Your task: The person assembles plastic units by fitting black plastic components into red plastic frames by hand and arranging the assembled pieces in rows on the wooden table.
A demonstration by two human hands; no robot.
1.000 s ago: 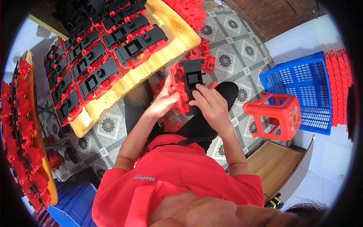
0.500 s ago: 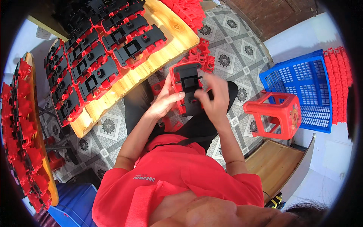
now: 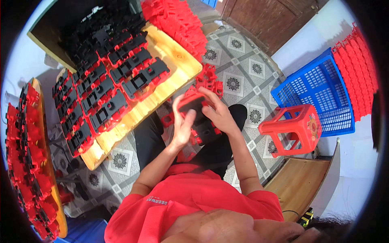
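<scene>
In front of me, above my lap, is a red plastic housing with a black plastic insert [image 3: 206, 133] set in it. My left hand [image 3: 183, 126] grips its left side, the thumb lying on the black face. On the far right side my right hand [image 3: 219, 112] is wrapped round the edge, its thumb pressing on the black insert. Both hands cover parts of the housing, and its far end is tilted up. Several like red-and-black assemblies [image 3: 144, 81] lie in rows on the wooden table [image 3: 178, 65] at the left.
Red housings [image 3: 176, 26] are piled at the table's far end, with black parts [image 3: 97, 32] heaped beside them. More red pieces [image 3: 210, 79] lie beyond my hands. A red stool [image 3: 312, 125], blue crate [image 3: 306, 81] and stacked red parts [image 3: 356, 77] stand right. A loaded board [image 3: 61, 214] is far left.
My right hand has come down from above the insert to grip the housing's far right edge. The left thumb has moved onto the black face. The housing has tilted, and the view has shifted.
</scene>
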